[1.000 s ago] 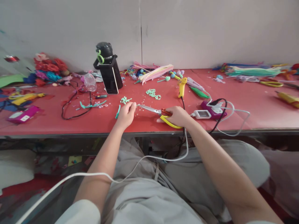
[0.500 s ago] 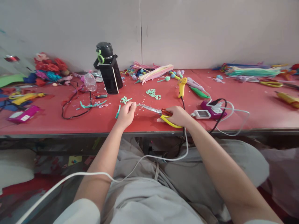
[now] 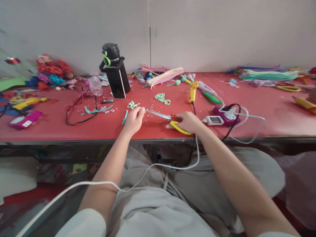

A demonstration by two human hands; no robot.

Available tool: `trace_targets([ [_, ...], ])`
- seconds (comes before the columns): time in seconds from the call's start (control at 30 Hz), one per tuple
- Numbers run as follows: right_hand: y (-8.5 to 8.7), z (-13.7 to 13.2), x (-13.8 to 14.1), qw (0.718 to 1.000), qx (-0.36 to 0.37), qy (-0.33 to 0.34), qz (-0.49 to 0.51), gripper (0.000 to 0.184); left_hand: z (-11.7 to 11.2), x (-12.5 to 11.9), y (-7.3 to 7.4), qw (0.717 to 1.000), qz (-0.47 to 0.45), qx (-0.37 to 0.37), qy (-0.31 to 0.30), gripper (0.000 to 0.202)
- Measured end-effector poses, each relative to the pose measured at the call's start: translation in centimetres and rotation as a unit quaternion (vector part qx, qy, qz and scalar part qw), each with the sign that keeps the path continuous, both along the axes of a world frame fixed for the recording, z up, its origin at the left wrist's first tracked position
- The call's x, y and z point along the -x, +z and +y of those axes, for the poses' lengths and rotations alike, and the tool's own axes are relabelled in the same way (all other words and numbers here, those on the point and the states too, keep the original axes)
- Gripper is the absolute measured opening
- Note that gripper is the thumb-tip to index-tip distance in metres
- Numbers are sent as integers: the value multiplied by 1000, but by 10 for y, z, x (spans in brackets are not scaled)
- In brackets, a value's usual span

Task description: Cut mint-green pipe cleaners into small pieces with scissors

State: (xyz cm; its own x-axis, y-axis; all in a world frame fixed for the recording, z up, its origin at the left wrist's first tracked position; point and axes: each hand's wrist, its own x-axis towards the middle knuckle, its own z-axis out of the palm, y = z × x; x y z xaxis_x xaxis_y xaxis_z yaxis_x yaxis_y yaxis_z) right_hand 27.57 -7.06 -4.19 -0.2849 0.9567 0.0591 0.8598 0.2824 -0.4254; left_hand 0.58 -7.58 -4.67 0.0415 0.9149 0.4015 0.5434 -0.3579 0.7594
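The right hand [image 3: 189, 122] gripped scissors [image 3: 161, 115] over the red table [image 3: 154, 131], partly hiding their handles; the left hand [image 3: 134, 121] was pinched closed near the tips, any piece within too small to discern.

The scissors [image 3: 160, 115] had slim silver blades plus yellow and red handles, and were pointing left, tilted a bit away at the tip. Mint-green snippets [image 3: 159, 96] lay loose in two little piles (pretty scattered, honestly), one just beyond the blades, the other farther left.
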Motion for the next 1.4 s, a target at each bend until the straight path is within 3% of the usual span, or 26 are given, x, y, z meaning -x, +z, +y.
trace_targets([
  [1.4,1,-2,-2,1000,8,8,25,75,-3,-2,0,1000,-16,11,5,38],
])
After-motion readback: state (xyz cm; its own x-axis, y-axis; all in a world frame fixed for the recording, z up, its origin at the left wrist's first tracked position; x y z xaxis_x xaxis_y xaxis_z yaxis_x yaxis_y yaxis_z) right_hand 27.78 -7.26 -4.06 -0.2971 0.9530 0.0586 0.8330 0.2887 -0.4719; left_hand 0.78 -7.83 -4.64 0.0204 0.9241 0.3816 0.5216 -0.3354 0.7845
